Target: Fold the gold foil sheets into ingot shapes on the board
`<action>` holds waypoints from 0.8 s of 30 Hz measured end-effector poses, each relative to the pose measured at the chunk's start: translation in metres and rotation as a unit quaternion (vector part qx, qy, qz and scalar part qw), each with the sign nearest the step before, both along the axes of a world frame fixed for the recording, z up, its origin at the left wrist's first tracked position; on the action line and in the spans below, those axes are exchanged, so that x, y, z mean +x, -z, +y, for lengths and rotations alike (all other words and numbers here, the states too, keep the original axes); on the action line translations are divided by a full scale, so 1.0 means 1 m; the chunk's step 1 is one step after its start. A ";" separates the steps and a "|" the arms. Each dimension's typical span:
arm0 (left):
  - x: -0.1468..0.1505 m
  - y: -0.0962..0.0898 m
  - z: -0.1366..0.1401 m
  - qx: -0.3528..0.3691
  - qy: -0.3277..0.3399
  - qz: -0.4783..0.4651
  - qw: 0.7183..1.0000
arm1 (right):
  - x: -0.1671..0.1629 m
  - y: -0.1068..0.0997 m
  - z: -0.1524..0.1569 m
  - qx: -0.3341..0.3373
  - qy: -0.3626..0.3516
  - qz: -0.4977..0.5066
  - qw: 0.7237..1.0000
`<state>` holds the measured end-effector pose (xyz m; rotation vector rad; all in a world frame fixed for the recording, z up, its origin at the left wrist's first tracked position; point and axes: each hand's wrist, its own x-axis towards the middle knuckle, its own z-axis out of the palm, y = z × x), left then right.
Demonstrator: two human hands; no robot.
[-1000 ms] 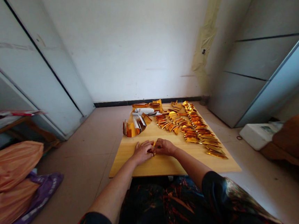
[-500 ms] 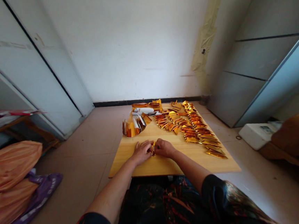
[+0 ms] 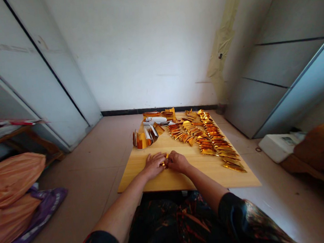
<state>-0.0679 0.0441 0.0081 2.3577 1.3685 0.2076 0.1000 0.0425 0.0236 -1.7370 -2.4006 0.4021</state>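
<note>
Two hands [image 3: 154, 165] [image 3: 178, 161] hold gold foil [image 3: 163, 164] | purple bag [image 3: 51, 203] | white print [image 3: 32, 233] illegible

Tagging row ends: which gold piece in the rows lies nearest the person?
The gold piece at the right-hand row's near end; all other row pieces lie nearer the wall.

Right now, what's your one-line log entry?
left hand: touching gold foil piece, mostly hidden; right hand: touching same piece; wooden tabletop: folded gold foil pieces at right
</note>
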 end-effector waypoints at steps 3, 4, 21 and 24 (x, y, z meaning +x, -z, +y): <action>0.000 -0.003 -0.001 0.004 0.003 0.004 1.000 | -0.001 -0.001 -0.001 -0.011 0.019 0.028 0.999; 0.000 -0.004 -0.002 0.005 0.003 0.005 1.000 | -0.001 0.000 -0.001 -0.010 0.025 0.043 0.999; 0.003 -0.003 -0.002 0.011 -0.015 -0.013 1.000 | 0.019 0.033 -0.018 0.153 -0.096 0.112 0.977; 0.003 -0.002 -0.002 0.019 -0.013 -0.018 1.000 | 0.024 0.029 -0.017 0.149 -0.098 0.084 0.980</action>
